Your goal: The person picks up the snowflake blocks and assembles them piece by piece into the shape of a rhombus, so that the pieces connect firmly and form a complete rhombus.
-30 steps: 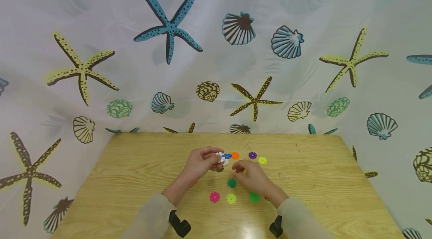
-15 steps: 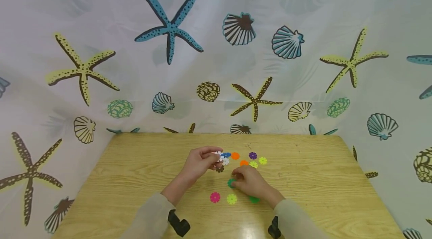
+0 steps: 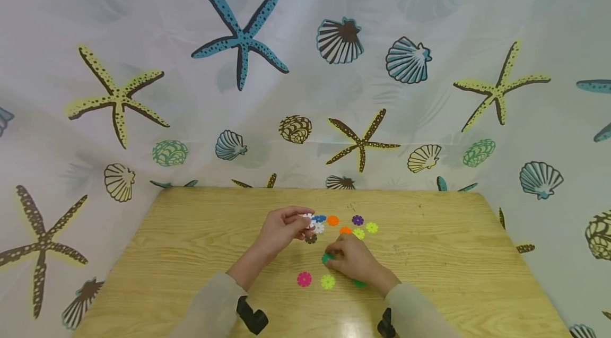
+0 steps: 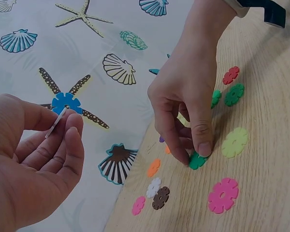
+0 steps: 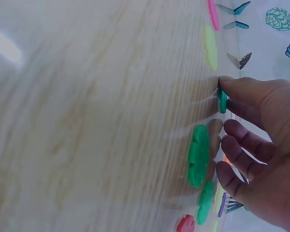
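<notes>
My left hand (image 3: 281, 229) pinches a white notched plastic disc (image 4: 55, 124), seen nearly edge-on in the left wrist view. A blue notched disc (image 4: 66, 102) is joined to it and sticks out past the fingertips. Low over the table, my right hand (image 3: 354, 259) has its thumb and index finger at the edges of a green notched disc (image 4: 198, 161), pinching it. In the right wrist view this green disc (image 5: 223, 99) stands between thumb and finger, with the other fingers loosely curled.
Several loose discs lie around the hands on the wooden table (image 3: 191, 253). A pink disc (image 3: 304, 279) and a yellow one (image 3: 328, 282) are nearer the front; orange (image 3: 332, 220) and purple (image 3: 357, 220) ones lie farther back. A patterned curtain (image 3: 296, 88) encloses the table's back and sides.
My right hand has come down and toward the front onto the green disc, uncovering an orange and a yellow disc behind it. The left hand stays nearly still with its joined discs.
</notes>
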`<move>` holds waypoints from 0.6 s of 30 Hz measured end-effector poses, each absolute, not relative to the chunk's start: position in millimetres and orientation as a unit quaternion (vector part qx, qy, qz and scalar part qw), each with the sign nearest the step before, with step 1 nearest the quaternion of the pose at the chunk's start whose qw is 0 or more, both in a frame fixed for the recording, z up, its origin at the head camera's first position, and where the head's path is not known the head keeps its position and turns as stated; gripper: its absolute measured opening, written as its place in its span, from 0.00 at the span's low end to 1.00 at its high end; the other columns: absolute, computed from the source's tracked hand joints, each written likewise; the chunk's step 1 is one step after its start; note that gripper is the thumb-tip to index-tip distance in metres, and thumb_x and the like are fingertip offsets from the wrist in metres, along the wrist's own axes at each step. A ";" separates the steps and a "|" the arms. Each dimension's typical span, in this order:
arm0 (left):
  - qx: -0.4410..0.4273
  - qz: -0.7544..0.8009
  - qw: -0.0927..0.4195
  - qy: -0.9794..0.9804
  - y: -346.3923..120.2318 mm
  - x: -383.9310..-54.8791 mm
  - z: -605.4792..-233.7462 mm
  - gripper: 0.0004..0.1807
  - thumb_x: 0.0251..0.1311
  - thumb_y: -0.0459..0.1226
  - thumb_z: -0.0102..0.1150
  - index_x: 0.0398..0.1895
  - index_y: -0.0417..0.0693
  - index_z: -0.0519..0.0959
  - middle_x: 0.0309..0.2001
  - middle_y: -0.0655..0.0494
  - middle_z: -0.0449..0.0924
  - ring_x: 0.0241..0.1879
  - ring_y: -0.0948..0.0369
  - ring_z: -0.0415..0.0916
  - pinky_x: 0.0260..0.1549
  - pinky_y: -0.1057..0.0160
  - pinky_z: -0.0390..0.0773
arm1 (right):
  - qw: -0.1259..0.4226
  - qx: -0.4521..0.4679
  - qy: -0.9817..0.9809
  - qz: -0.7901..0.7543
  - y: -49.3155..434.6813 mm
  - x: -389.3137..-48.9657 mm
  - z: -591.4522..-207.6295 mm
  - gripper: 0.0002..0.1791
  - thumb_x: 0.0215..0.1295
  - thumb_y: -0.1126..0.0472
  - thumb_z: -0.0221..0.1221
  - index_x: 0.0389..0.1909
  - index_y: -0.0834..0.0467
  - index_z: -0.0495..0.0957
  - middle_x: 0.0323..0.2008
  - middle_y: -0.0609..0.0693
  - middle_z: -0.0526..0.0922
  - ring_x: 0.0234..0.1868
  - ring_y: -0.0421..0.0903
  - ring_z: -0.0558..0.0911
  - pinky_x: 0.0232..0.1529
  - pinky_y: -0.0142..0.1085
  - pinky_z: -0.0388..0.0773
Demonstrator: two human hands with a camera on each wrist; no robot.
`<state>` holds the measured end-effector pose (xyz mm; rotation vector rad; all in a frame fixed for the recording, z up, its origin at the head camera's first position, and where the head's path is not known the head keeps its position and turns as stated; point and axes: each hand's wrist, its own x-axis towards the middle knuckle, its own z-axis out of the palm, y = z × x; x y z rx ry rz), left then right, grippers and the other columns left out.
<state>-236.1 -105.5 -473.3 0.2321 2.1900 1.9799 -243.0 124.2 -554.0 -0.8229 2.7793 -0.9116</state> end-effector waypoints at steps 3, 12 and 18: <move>0.071 0.667 0.088 0.737 -105.6 -236.4 -472.2 0.17 0.75 0.32 0.58 0.62 0.35 0.82 0.34 0.51 0.90 0.33 0.63 0.86 0.37 0.69 0.85 | 0.054 -0.265 0.915 -0.300 123.8 -242.2 -552.7 0.12 0.65 0.58 0.73 0.45 0.59 0.88 0.38 0.50 0.82 0.39 0.43 0.73 0.40 0.34 0.73; 0.070 0.664 0.086 0.740 -106.6 -235.4 -472.3 0.17 0.75 0.31 0.57 0.62 0.34 0.81 0.37 0.42 0.90 0.35 0.59 0.87 0.37 0.69 0.85 | 0.080 -0.253 0.904 -0.335 122.2 -238.7 -552.9 0.11 0.66 0.61 0.72 0.44 0.58 0.82 0.34 0.48 0.83 0.36 0.41 0.77 0.38 0.33 0.77; 0.076 0.666 0.088 0.737 -107.3 -236.8 -471.7 0.16 0.75 0.32 0.57 0.61 0.35 0.82 0.39 0.40 0.90 0.34 0.62 0.86 0.37 0.69 0.85 | 0.081 -0.249 0.893 -0.367 124.0 -239.7 -550.1 0.07 0.72 0.65 0.65 0.48 0.59 0.82 0.33 0.47 0.82 0.34 0.40 0.76 0.36 0.31 0.76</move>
